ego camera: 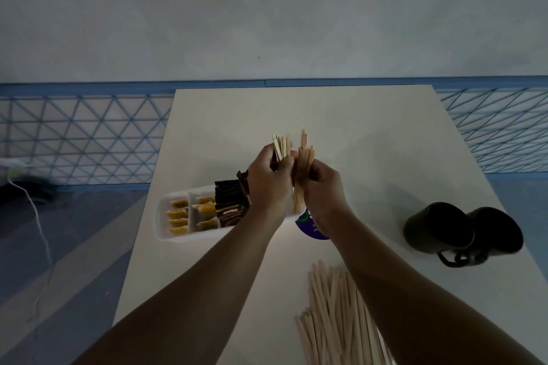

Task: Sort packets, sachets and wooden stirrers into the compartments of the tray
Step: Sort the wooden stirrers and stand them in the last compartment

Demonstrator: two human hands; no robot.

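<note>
On the white table (370, 142), the white compartment tray (162, 216) near its left edge holds yellow sachets (178, 213) and dark coffee packets (229, 201), while above it the left hand (268, 184) and right hand (321, 190) each grip upright wooden stirrers (304, 157).

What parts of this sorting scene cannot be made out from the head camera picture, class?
- Tray: right end hidden behind both forearms.
- Blue packet: mostly covered by the right hand; print unreadable.
- Loose stirrers: near ends cut off by the bottom edge.
- Mugs: insides too dark.
</note>
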